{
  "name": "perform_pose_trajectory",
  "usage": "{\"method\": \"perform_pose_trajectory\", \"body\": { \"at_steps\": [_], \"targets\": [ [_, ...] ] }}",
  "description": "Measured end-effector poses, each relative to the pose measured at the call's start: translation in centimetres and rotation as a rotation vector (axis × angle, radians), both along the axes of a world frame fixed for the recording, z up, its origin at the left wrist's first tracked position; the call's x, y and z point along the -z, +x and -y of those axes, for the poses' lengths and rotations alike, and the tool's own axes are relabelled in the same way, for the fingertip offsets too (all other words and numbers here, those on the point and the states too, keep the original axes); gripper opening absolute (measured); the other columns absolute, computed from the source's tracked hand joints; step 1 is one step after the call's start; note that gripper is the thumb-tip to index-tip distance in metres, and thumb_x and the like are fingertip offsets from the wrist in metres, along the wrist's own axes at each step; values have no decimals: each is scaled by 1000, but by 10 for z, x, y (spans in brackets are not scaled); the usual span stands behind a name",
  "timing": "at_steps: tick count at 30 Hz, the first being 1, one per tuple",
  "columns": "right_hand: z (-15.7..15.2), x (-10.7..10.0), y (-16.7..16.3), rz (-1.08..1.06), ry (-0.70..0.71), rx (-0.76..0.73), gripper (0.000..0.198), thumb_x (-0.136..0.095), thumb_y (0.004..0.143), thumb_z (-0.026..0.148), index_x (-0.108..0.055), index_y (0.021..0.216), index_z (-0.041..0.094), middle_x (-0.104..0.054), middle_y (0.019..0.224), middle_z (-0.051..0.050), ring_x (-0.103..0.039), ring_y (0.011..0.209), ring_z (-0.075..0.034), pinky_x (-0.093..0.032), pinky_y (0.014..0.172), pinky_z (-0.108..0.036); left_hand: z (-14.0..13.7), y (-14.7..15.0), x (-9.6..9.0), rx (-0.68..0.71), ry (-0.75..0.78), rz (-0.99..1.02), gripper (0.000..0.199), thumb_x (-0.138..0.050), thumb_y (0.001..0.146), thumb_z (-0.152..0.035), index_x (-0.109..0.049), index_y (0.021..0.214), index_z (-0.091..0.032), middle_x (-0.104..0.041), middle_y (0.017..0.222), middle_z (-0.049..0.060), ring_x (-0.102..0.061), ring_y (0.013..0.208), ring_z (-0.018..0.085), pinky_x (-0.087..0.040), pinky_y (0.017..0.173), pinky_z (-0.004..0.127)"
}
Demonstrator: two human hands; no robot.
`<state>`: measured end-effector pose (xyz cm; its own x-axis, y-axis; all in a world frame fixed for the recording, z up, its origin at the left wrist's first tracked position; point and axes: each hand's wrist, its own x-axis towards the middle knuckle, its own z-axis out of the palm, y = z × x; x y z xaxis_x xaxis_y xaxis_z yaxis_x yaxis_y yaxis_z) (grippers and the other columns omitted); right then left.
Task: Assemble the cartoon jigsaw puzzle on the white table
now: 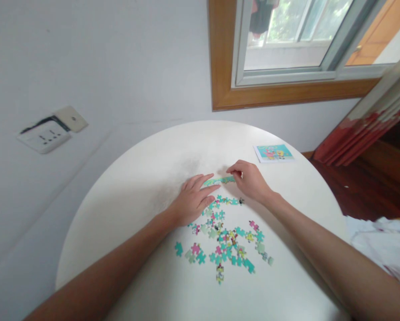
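My left hand (193,199) lies flat with its fingers spread over the left end of a joined strip of jigsaw pieces (224,180). At the strip's right end, my right hand (248,177) has its thumb and fingers pinched together. Whatever is between those fingertips is too small and covered to make out. Just below the strip runs a short row of jigsaw pieces (231,201). Nearer to me lies a loose heap of teal, pink, yellow and pale green jigsaw pieces (225,243), some overlapping or close together. Part of the strip is hidden under my left hand.
All this lies on a round white table (120,214). A picture card (275,153) with cartoon figures rests at the back right. Behind the table are a wall with a socket (45,136), a wood-framed window (220,89) and a red and beige curtain (350,129).
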<state>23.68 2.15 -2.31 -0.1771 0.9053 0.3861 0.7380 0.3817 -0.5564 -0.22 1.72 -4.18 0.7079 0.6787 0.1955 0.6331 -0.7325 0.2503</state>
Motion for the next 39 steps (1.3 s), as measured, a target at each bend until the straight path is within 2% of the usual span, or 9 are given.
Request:
{"method": "perform_pose_trajectory", "body": {
  "at_steps": [29,34,39],
  "targets": [
    [-2,-2,6,-49,39,-5,29,-48,80,5,-74,88,17,-70,84,-6,-59,72,-16,-46,71,-29,1,1,-3,-16,-23,70,41,-40,101,-36,-52,140,-35,-38,150,5,-33,137,29,-29,114,52],
    [-1,-1,6,-37,28,-12,29,-49,80,5,-74,90,17,-70,85,-6,-60,74,-16,-46,72,-29,-3,2,-2,-47,-18,176,46,-35,102,-30,-41,147,-28,-44,146,7,-36,135,23,-28,115,45],
    [-1,0,6,-29,0,-26,29,-49,80,4,-74,91,16,-70,86,-6,-61,76,-16,-45,73,-29,-9,2,-1,-114,-33,327,44,-32,102,-27,-45,144,-21,-54,136,9,-46,127,22,-34,111,42]
  ]
}}
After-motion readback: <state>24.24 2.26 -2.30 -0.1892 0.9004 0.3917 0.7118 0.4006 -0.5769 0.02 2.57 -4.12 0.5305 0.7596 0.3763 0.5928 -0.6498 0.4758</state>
